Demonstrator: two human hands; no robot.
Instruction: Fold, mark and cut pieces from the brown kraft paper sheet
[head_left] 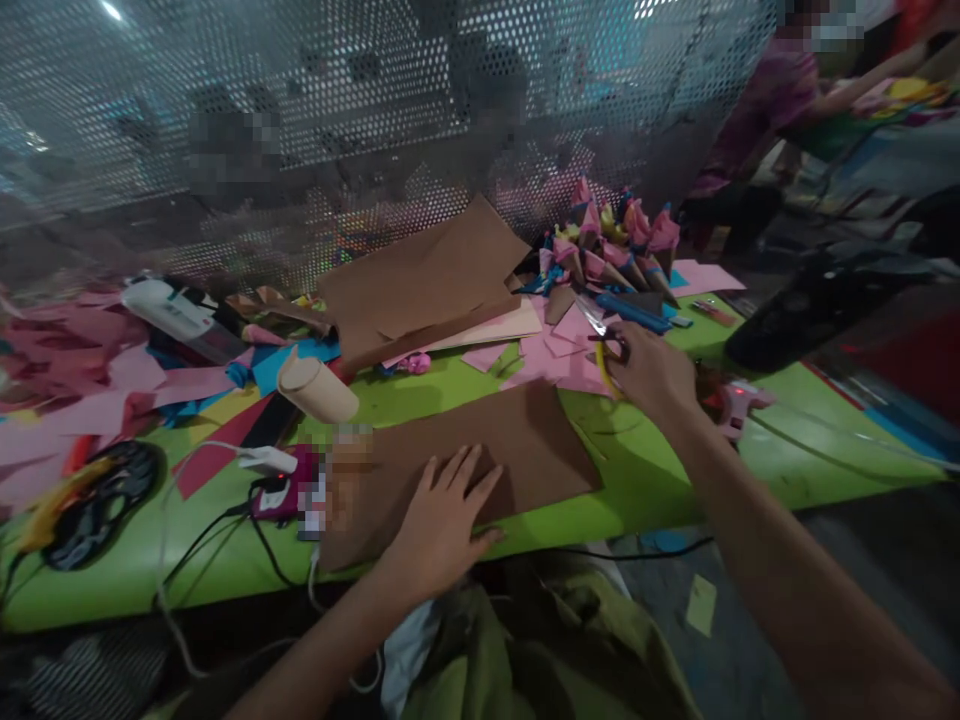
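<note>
My left hand (442, 520) lies flat with spread fingers on a sheet of brown paper (547, 450) near the table's front edge. Farther right, my right hand (649, 370) is closed around the handles of a pair of scissors (609, 365), one of them yellow. The scissor blades point away to the upper left, over scraps of pink paper (540, 362). Just past the scissors lies a blue cutter knife (636, 313). A larger brown sheet (427, 280) leans at the back of the table.
On the green table (450, 395), a paper roll (319, 388), a purple power strip (289, 485) with cables and a black-and-yellow round object (105, 505) stand left. Small paper cones (611, 245) crowd the back right. A perforated metal screen (375, 110) rises behind. Another person (765, 100) is far right.
</note>
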